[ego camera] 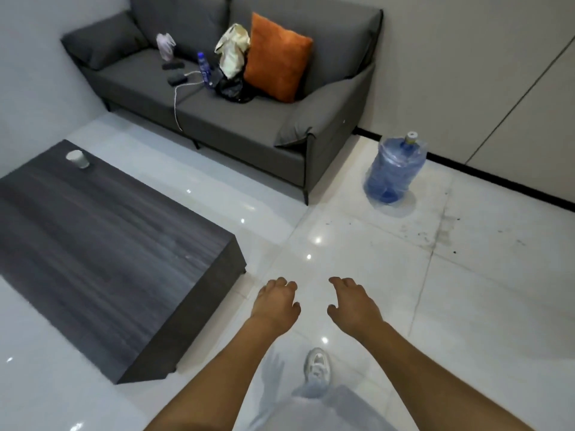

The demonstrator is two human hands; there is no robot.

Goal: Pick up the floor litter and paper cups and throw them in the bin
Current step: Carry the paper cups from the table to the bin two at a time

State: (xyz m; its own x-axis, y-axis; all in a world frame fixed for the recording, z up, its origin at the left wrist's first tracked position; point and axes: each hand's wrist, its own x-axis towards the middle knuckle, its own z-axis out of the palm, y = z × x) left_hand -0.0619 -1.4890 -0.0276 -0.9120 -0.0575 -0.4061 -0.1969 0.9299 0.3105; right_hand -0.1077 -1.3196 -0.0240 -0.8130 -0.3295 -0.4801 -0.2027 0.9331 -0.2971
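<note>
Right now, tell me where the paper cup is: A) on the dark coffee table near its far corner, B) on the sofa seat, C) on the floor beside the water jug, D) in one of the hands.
A: the paper cup stands on the dark coffee table near its far corner, and both hands hold nothing.

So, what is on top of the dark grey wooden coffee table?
Only one white paper cup stands near the far corner of the dark grey wooden coffee table. The cup's inside cannot be seen.
</note>
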